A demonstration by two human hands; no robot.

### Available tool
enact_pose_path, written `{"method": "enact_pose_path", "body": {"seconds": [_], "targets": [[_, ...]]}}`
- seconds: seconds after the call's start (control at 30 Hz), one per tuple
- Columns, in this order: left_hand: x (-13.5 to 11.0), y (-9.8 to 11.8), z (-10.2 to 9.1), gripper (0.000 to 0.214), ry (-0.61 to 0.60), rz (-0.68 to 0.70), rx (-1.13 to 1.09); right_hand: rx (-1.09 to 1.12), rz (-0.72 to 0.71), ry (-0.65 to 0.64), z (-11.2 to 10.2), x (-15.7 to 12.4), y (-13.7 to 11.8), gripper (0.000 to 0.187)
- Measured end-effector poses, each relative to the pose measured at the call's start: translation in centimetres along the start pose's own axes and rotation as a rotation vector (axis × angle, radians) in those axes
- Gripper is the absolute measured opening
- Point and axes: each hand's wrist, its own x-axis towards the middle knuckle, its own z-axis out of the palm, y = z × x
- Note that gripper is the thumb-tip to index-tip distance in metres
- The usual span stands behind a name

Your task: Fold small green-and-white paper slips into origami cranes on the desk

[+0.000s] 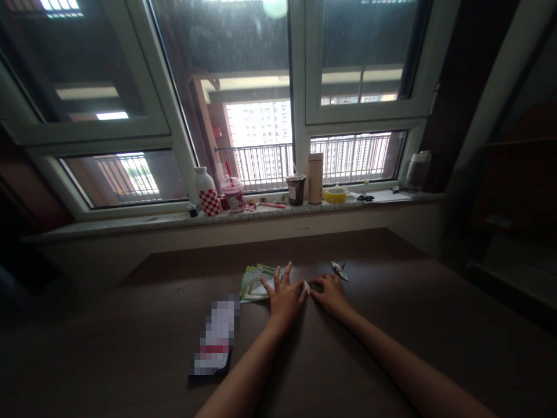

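A small piece of folded paper (307, 287) lies between my two hands, low over the table. My left hand (284, 296) pinches its left side with thumb and index finger, while the other fingers spread out over green printed sheets (252, 285). From the other side, the curled fingers of my right hand (331, 295) close on the same paper. The paper's exact shape is too small to make out. Just beyond my right hand rests another folded paper piece (339, 270) with pointed ends.
A phone-like object (216, 334), its face blurred out, lies left of my left forearm on the brown table (143, 325). Along the windowsill stand a checked bottle (209, 194), a pink drink cup (232, 194), a dark cup (296, 190), a tan flask (315, 179), yellow tape (335, 195) and scissors (365, 198).
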Motion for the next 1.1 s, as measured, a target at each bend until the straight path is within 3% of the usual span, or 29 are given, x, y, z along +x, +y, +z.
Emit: {"method": "enact_pose_path", "body": {"seconds": [1.1], "targets": [[0.41,0.22,-0.54,0.016,-0.052,-0.088,-0.184,0.047,0.002,0.043,0.39,0.17,0.32,0.019]]}}
